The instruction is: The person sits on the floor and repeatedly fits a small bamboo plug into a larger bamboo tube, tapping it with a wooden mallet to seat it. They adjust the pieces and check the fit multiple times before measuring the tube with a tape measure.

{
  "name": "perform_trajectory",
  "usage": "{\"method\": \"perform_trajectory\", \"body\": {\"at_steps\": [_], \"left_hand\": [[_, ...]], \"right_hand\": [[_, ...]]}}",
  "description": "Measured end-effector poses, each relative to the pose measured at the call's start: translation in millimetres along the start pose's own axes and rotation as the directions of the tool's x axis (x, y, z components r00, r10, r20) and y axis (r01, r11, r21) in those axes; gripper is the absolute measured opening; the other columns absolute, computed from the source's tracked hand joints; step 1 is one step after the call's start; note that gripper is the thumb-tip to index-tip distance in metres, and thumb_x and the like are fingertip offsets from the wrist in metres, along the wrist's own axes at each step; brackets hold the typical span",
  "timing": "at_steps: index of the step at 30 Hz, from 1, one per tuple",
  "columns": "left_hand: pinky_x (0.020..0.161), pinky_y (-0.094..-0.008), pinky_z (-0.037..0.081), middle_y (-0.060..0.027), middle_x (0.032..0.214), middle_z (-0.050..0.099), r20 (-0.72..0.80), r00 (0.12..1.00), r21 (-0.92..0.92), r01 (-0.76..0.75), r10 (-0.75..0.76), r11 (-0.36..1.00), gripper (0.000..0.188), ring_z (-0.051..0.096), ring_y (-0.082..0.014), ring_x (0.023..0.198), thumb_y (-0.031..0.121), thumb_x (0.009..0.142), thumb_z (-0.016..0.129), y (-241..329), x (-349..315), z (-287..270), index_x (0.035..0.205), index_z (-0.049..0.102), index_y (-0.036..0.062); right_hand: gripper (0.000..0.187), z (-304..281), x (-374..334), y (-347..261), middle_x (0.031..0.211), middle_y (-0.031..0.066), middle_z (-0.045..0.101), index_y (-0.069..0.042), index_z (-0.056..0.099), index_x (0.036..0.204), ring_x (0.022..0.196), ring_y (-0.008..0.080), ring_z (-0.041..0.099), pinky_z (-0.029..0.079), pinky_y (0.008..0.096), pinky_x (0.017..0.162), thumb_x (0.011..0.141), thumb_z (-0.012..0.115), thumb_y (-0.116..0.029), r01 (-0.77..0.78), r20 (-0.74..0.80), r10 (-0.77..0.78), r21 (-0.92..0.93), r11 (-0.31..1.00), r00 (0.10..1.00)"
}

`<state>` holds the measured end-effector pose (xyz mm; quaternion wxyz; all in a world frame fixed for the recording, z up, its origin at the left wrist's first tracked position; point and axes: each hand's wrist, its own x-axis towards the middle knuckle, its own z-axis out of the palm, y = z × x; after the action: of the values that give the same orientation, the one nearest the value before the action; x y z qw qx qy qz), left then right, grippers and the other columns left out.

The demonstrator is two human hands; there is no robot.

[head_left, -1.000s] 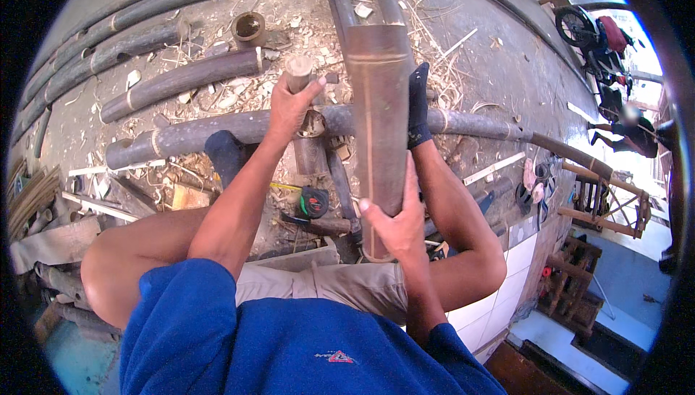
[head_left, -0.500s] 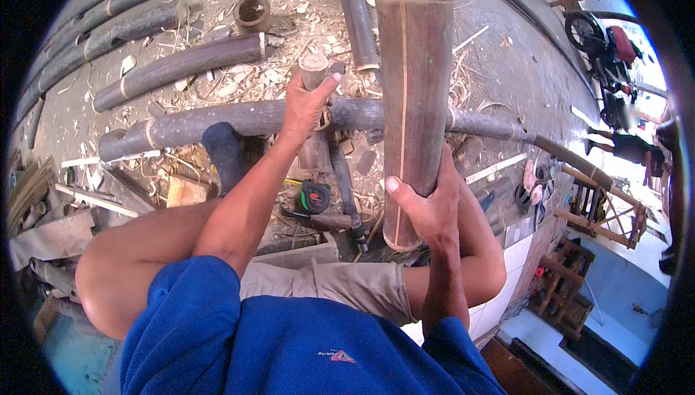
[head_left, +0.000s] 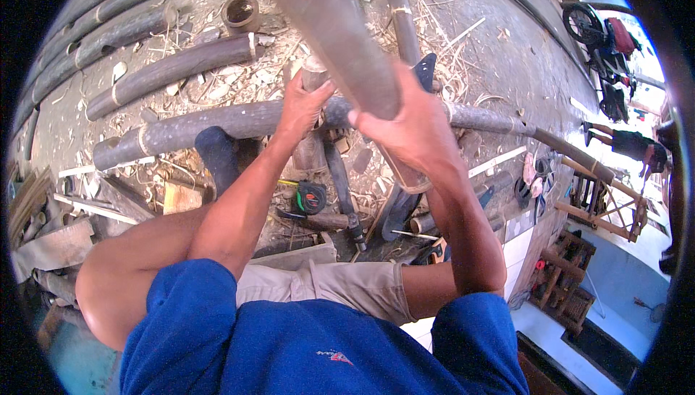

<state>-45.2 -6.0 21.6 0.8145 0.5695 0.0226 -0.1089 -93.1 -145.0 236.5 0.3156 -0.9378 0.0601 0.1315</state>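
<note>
My right hand (head_left: 409,123) grips a thick brown bamboo pole (head_left: 329,29) near its lower end. The pole is tilted, with its far end leaning up and left, and motion blurs it. Just left of it, my left hand (head_left: 302,102) is closed around a short round wooden piece (head_left: 314,73) with a pale end, at the long grey bamboo pole (head_left: 239,118) that lies crosswise in front of me. The tilted pole passes over part of this long one. Whether the tilted pole touches the wooden piece I cannot tell.
A tape measure (head_left: 310,198) and a hammer-like tool (head_left: 346,199) lie between my legs. More bamboo poles (head_left: 174,76), a short open tube (head_left: 240,13) and pale shavings cover the ground ahead. A saw handle (head_left: 438,252) shows by my right leg. A person (head_left: 626,145) is far right.
My right hand has moved forward, swinging the thick bamboo pole from near upright to a leftward tilt. My left hand keeps its hold on the wooden piece. The right foot and saw handle are uncovered.
</note>
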Motion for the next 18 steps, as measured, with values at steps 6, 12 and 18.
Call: {"method": "perform_trajectory", "body": {"at_steps": [6,12,18], "left_hand": [[0.084,-0.0295,0.053,-0.0040,0.109,0.071,-0.026,0.996,0.019,0.087,-0.086,0.996,0.040,0.064,-0.0116,0.094,0.018,0.090,0.082,0.4,-8.2,-5.5,0.123,0.065,0.0015],[0.093,-0.0314,0.052,-0.0048,0.115,0.072,0.020,0.993,0.102,0.118,-0.120,0.988,0.040,0.066,-0.0128,0.103,0.013,0.088,0.080,0.0,-11.8,-2.4,0.124,0.065,-0.0002],[0.097,-0.0323,0.051,-0.0048,0.113,0.074,-0.013,0.987,0.186,0.159,-0.160,0.970,0.039,0.067,-0.0143,0.104,0.014,0.089,0.079,-11.6,-29.1,-10.2,0.124,0.067,0.0014]], "right_hand": [[0.085,-12.0,0.8,-3.9,0.122,0.0231,0.071,-0.003,0.046,0.147,0.106,0.0332,0.072,0.056,0.0411,0.097,0.077,0.084,-0.030,0.205,-0.195,-0.190,0.059,0.977,0.962],[0.087,-14.6,0.2,-13.3,0.117,0.0254,0.072,-0.003,0.044,0.146,0.103,0.0370,0.073,0.057,0.0462,0.092,0.075,0.083,-0.033,0.073,0.079,-0.058,-0.194,0.978,0.995],[0.087,-13.0,-26.9,-12.4,0.116,0.0281,0.071,-0.004,0.043,0.147,0.103,0.0380,0.073,0.057,0.0448,0.093,0.076,0.082,-0.035,0.164,-0.108,-0.164,-0.005,0.986,0.981]]}}
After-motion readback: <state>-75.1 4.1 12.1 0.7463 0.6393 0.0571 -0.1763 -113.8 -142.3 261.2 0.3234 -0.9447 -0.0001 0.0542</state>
